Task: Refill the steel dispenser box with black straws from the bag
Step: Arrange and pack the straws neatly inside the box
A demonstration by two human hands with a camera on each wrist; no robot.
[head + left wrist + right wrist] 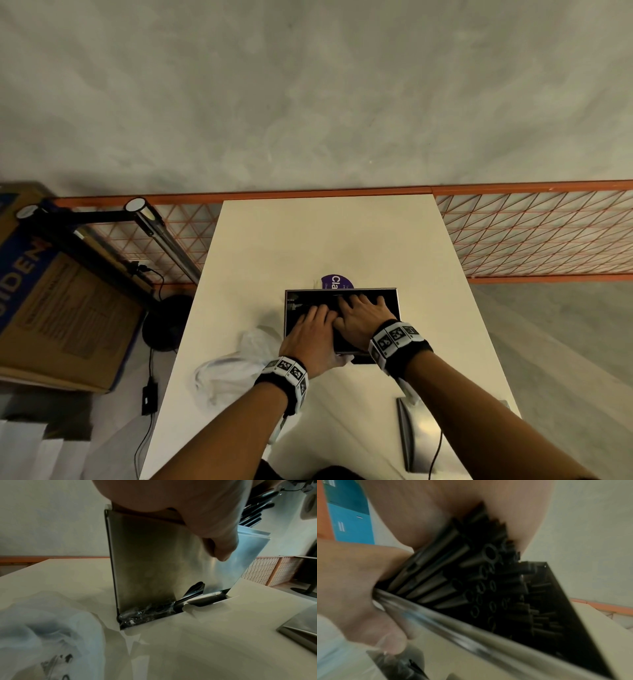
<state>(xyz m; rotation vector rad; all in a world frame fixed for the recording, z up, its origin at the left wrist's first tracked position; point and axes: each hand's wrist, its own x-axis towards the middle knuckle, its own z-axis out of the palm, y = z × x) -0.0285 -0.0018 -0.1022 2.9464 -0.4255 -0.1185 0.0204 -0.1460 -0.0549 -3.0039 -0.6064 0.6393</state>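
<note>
The steel dispenser box [394,301] stands open-topped on the white table, filled with black straws [488,582] lying lengthwise. Both hands lie flat on the straws with fingers spread. My left hand [313,323] covers the box's left half, and its thumb [221,546] hangs down over the steel front wall [149,563]. My right hand [359,310] presses on the right half, its palm on the straw ends. The crumpled clear plastic bag [233,370] lies on the table left of the box. A dispensing slot [202,599] at the box's foot shows dark straws.
A flat steel lid [409,435] lies near the table's front right. A purple label [337,282] shows behind the box. Left of the table [308,240] are a cardboard carton [68,308] and a black lamp arm [102,216]. Orange wire mesh [534,233] runs behind.
</note>
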